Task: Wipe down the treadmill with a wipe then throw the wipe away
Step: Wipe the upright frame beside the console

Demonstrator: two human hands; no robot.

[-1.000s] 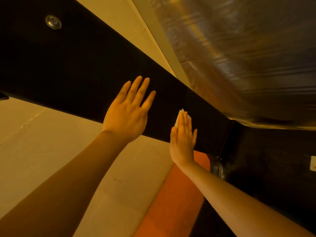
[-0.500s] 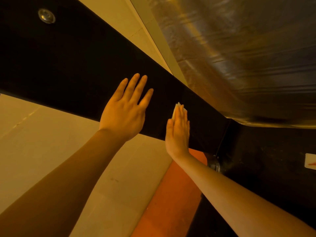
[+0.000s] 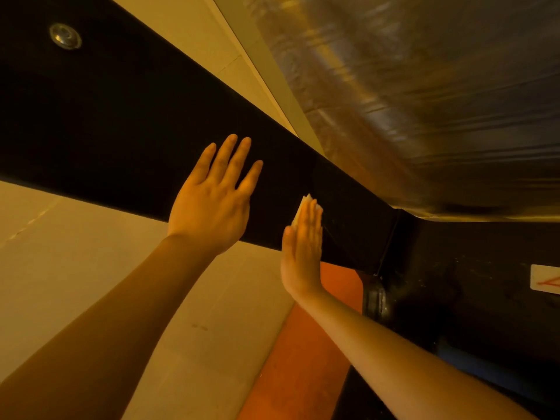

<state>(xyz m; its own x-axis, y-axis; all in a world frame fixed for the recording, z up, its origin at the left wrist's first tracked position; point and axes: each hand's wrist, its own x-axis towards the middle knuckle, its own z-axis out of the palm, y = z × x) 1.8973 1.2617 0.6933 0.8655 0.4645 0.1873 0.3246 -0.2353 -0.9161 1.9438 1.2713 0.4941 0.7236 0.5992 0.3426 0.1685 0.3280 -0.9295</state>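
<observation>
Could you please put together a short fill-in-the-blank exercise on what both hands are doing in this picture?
1. The white wipe is pressed against the black side rail by the ____ hand.
2. The left hand lies flat with its fingers ____ .
3. The round metal bolt sits in the ____ side rail.
4. Below the right hand the floor strip is coloured ____ .

Missing words: right; straight; black; orange

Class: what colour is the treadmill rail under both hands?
Black, seen in the head view.
</observation>
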